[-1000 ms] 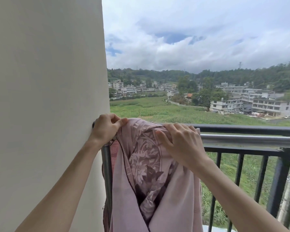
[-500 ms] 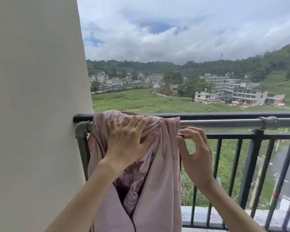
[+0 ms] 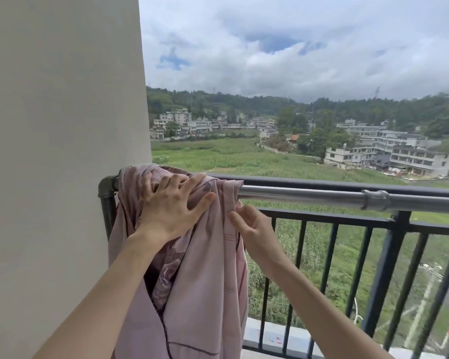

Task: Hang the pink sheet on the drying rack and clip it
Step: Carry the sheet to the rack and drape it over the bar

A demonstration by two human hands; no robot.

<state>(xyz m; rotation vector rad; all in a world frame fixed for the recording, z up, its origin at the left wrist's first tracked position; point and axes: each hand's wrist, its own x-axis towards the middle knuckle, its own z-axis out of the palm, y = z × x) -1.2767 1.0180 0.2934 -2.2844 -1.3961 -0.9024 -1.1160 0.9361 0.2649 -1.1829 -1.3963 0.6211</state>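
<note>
Since a moment ago the right hand has closed in and now pinches the pink sheet at its right edge, while the left hand lies flat, fingers spread, pressing it. The sheet hangs bunched over the silver rail at its left end beside the wall. It probably needs spreading rightward before clipping; no clip is visible.

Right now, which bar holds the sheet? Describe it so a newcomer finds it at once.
Start at the wall on the left. The pink sheet hangs bunched beside it over the silver pole. Unlike the black railing just behind, the pole is shiny metal with a coupling.
</note>
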